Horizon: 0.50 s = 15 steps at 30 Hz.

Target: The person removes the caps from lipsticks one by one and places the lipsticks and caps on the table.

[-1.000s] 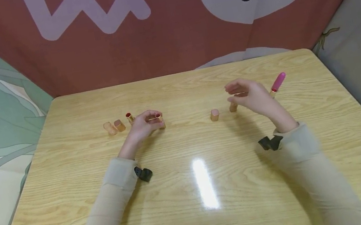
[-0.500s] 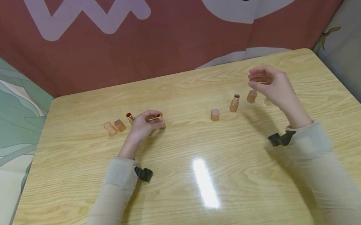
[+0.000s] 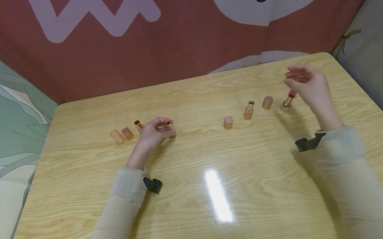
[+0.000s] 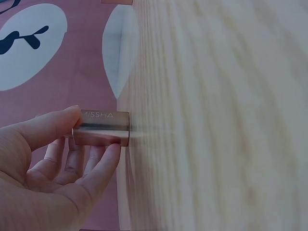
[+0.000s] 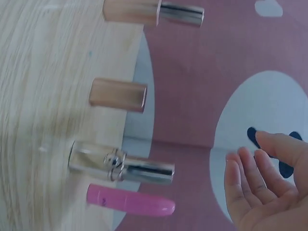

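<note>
Thumb and fingers of my left hand pinch the rose-gold base of an uncapped lipstick, which bears the word MISSHA and stands upright on the table. My right hand is raised, its fingers loosely bent with nothing between them. Just below and left of it stands a lipstick with a clear base and silvery tube. Beside that is a bright pink tube, mostly hidden by the right hand in the head view. A rose-gold cap and another uncapped lipstick stand further left.
A pinkish cap stands near the middle of the wooden table. Left of my left hand are a gold lipstick, a rose-gold cap and a clear orange-tinted cap. A red patterned cloth rises behind the table's back edge.
My right hand has moved rightward from above the uncapped lipstick, past the rose-gold cap, to beside the clear-based lipstick and pink tube. My left hand has stayed still on its lipstick.
</note>
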Each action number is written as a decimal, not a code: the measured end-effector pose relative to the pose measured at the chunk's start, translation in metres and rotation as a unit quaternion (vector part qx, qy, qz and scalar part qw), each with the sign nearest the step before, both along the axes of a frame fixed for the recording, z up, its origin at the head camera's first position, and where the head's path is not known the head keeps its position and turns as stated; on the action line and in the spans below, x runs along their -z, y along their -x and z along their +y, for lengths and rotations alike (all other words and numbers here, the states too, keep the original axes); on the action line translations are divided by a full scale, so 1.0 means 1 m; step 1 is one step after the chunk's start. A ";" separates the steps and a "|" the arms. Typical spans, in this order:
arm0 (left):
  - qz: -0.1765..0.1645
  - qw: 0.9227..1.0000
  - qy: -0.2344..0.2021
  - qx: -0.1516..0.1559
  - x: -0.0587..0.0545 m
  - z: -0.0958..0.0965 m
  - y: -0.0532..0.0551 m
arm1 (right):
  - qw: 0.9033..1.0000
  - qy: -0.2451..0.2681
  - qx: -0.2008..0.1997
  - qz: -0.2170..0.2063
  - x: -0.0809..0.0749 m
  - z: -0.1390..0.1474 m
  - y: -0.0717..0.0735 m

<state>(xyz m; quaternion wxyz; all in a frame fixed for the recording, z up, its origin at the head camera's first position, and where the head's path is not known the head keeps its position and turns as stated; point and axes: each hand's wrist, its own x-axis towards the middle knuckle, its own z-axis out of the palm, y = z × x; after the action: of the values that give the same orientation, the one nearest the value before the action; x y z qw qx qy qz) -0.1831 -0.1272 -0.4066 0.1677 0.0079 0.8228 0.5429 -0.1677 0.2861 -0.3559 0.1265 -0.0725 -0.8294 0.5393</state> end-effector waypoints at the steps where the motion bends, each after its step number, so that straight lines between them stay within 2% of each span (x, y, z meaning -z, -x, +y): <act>1: 0.000 1.000 0.001 0.000 0.000 0.000 0.000 | 1.000 0.002 0.009 -0.002 0.001 0.002 0.001; 10: -0.005 1.000 0.000 -0.003 0.000 0.000 0.000 | 0.995 0.082 0.051 0.012 0.007 0.018 0.004; 15: -0.005 1.000 -0.001 -0.002 0.000 0.000 -0.001 | 0.993 0.085 0.086 0.004 0.010 0.024 0.005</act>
<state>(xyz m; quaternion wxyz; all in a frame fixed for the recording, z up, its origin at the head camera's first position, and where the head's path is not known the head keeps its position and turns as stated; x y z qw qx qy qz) -0.1824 -0.1270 -0.4063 0.1710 0.0034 0.8215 0.5439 -0.1725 0.3103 -0.3660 0.1689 -0.1519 -0.7706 0.5955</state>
